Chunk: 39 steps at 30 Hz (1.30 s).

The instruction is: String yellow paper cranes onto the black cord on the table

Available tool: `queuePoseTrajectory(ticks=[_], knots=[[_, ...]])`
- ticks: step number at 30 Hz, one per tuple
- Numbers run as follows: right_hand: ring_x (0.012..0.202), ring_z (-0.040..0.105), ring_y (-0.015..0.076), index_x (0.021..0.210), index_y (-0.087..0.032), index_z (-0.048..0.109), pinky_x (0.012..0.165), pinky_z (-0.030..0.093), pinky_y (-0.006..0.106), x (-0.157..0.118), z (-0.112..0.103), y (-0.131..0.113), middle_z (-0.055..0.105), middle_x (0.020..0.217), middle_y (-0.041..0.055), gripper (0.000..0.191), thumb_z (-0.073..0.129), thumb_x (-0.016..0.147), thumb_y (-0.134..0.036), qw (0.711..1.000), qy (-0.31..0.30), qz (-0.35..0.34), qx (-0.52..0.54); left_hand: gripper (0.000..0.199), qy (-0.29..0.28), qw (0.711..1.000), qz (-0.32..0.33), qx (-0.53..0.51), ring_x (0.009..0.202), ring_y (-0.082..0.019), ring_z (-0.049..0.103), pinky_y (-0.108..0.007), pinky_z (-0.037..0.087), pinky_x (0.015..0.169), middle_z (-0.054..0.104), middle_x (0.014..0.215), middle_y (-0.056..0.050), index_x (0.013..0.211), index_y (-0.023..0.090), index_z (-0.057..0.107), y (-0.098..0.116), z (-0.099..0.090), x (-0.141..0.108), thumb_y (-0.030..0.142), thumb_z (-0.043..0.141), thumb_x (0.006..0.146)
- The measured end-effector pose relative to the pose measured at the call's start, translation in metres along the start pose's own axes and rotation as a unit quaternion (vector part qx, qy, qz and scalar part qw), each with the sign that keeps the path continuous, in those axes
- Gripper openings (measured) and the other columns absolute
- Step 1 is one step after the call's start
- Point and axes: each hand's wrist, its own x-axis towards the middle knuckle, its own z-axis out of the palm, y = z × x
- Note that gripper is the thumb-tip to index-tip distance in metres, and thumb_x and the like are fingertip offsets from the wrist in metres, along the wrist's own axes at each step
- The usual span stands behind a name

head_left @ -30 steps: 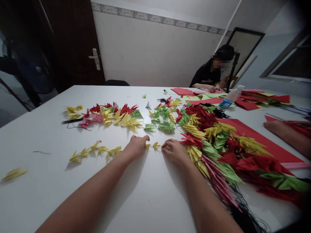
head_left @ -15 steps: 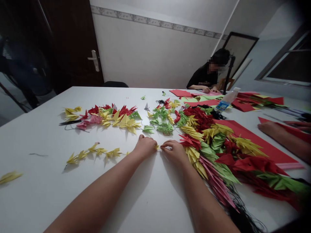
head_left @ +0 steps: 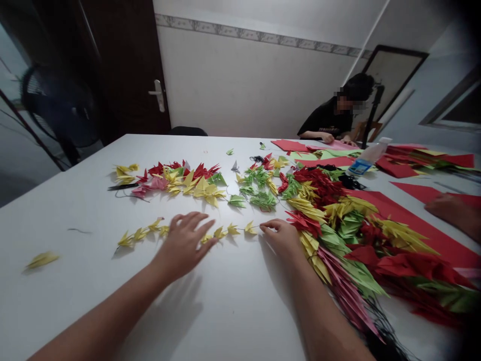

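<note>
A string of small yellow folded-paper cranes [head_left: 219, 232] runs across the white table [head_left: 210, 321] in front of me. My right hand [head_left: 280, 238] pinches the thin dark thread [head_left: 256, 226] at the right end, just beyond the last crane. My left hand [head_left: 188, 243] hovers over the middle of the string with its fingers spread, hiding some cranes. Whether it touches them I cannot tell. Close by my right hand lies a thick heap of red, yellow, green and pink folded cranes [head_left: 311, 205].
Black-handled scissors [head_left: 124, 186] lie beside a row of mixed cranes [head_left: 203, 188]. One yellow crane [head_left: 42, 259] sits at far left. Red paper sheets [head_left: 443, 235] and a plastic bottle [head_left: 370, 156] are at right. A person [head_left: 334, 115] sits across; another person's hand [head_left: 453, 210] rests at right.
My left hand has left the right end of the string and moved left, its fingers opening. More yellow cranes now show between my hands. The view has shifted slightly left.
</note>
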Motion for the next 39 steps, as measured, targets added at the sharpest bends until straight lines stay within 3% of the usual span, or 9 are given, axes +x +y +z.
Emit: queuePoseTrajectory(ticks=[5, 9, 16, 18, 20, 23, 27, 31, 39], knots=[[0.069, 0.061, 0.0202, 0.077, -0.016, 0.070, 0.064, 0.043, 0.030, 0.001, -0.001, 0.004, 0.069, 0.073, 0.0070, 0.028, 0.051, 0.068, -0.035, 0.997, 0.046, 0.056, 0.012, 0.051, -0.026, 0.976, -0.211, 0.040, 0.103, -0.029, 0.052, -0.041, 0.039, 0.087, 0.059, 0.109, -0.012, 0.109, 0.019, 0.058, -0.109, -0.033, -0.078, 0.055, 0.044, 0.076], [0.061, 0.057, 0.0186, 0.083, -0.015, 0.068, 0.062, 0.043, 0.031, 0.002, 0.002, 0.009, 0.066, 0.075, 0.0080, 0.033, 0.049, 0.067, -0.036, 0.996, 0.076, 0.050, -0.008, 0.059, -0.119, 0.932, -0.337, -0.057, 0.097, -0.026, 0.057, -0.035, 0.046, 0.080, 0.061, 0.105, -0.009, 0.111, 0.019, 0.056, -0.148, -0.035, -0.112, 0.057, 0.053, 0.066], [0.071, 0.054, 0.0201, 0.091, -0.013, 0.063, 0.067, 0.044, 0.034, -0.012, 0.007, -0.014, 0.062, 0.087, 0.0108, 0.038, 0.043, 0.075, -0.041, 0.975, 0.212, -0.063, 0.024, 0.051, -0.110, 0.933, -0.317, -0.131, 0.092, -0.023, 0.058, -0.031, 0.045, 0.081, 0.063, 0.103, -0.008, 0.105, 0.017, 0.061, -0.145, -0.027, -0.103, 0.052, 0.051, 0.069], [0.074, 0.055, 0.0203, 0.090, -0.016, 0.062, 0.068, 0.044, 0.033, -0.019, 0.016, -0.046, 0.062, 0.086, 0.0099, 0.033, 0.044, 0.078, -0.041, 0.980, 0.159, -0.114, 0.035, 0.048, -0.098, 0.938, -0.298, -0.145, 0.090, -0.022, 0.059, -0.030, 0.045, 0.080, 0.064, 0.101, -0.007, 0.107, 0.019, 0.060, -0.145, -0.026, -0.102, 0.050, 0.050, 0.071], [0.081, 0.055, 0.0202, 0.089, -0.019, 0.062, 0.074, 0.042, 0.033, -0.026, 0.033, -0.091, 0.064, 0.089, 0.0092, 0.025, 0.044, 0.082, -0.035, 0.981, 0.034, -0.189, 0.026, 0.048, -0.090, 0.940, -0.291, -0.151, 0.086, -0.020, 0.059, -0.029, 0.045, 0.078, 0.064, 0.098, -0.005, 0.113, 0.020, 0.056, -0.146, -0.025, -0.102, 0.047, 0.049, 0.073], [0.090, 0.055, 0.0203, 0.094, -0.021, 0.061, 0.079, 0.040, 0.032, -0.032, 0.073, -0.168, 0.065, 0.095, 0.0073, 0.023, 0.046, 0.084, -0.035, 0.946, -0.127, -0.298, 0.015, 0.044, -0.085, 0.944, -0.274, -0.163, 0.085, -0.019, 0.059, -0.027, 0.045, 0.077, 0.065, 0.097, -0.004, 0.112, 0.022, 0.056, -0.145, -0.023, -0.103, 0.044, 0.049, 0.075], [0.091, 0.054, 0.0222, 0.102, -0.016, 0.057, 0.078, 0.039, 0.034, -0.034, 0.133, -0.234, 0.064, 0.096, 0.0108, 0.031, 0.040, 0.086, -0.037, 0.940, -0.183, -0.288, -0.011, 0.034, -0.082, 0.950, -0.249, -0.167, 0.086, -0.019, 0.059, -0.028, 0.045, 0.078, 0.066, 0.095, -0.005, 0.096, 0.019, 0.061, -0.144, -0.024, -0.104, 0.042, 0.045, 0.078], [0.090, 0.052, 0.0248, 0.097, -0.013, 0.056, 0.080, 0.036, 0.037, -0.038, 0.164, -0.240, 0.064, 0.091, 0.0131, 0.028, 0.042, 0.084, -0.033, 0.942, -0.166, -0.286, -0.054, 0.032, -0.090, 0.943, -0.258, -0.191, 0.085, -0.019, 0.059, -0.029, 0.045, 0.077, 0.066, 0.094, -0.005, 0.096, 0.018, 0.061, -0.146, -0.027, -0.106, 0.040, 0.042, 0.080], [0.084, 0.050, 0.0189, 0.077, -0.018, 0.056, 0.076, 0.036, 0.031, -0.029, 0.157, -0.214, 0.061, 0.082, 0.0058, 0.007, 0.052, 0.075, -0.022, 0.935, -0.211, -0.284, -0.018, 0.040, -0.095, 0.915, -0.303, -0.251, 0.070, -0.015, 0.059, -0.026, 0.045, 0.066, 0.065, 0.083, -0.001, 0.110, 0.019, 0.052, -0.146, -0.028, -0.105, 0.043, 0.041, 0.080]])
